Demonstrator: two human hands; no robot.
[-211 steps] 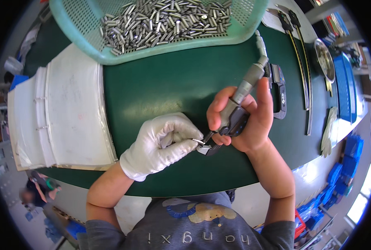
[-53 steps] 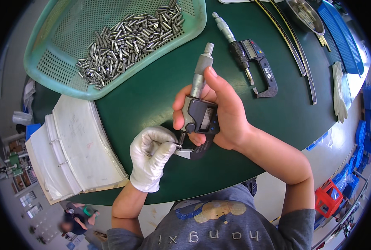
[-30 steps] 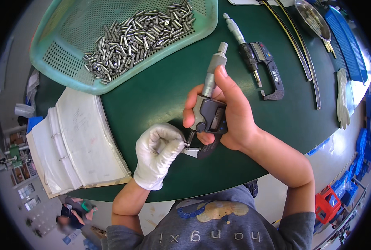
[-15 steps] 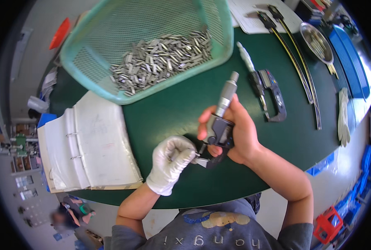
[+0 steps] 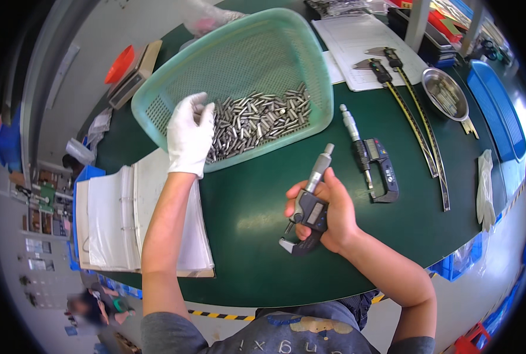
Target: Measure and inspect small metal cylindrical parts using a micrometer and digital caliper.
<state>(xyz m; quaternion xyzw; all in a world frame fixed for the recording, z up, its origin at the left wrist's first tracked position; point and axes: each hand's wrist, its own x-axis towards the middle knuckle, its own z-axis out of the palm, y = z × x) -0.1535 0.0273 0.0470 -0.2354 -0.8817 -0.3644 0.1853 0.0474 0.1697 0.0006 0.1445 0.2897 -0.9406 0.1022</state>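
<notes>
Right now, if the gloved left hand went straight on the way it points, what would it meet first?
Probably the far side of the green basket, though the left hand may pass over it; depth is unclear.

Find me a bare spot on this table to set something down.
The widest bare green tabletop lies between the open binder and the held micrometer, below the basket. Another patch lies between the right forearm and the lower ends of the calipers. It's crowded at upper right: papers, calipers and a steel bowl.
</notes>
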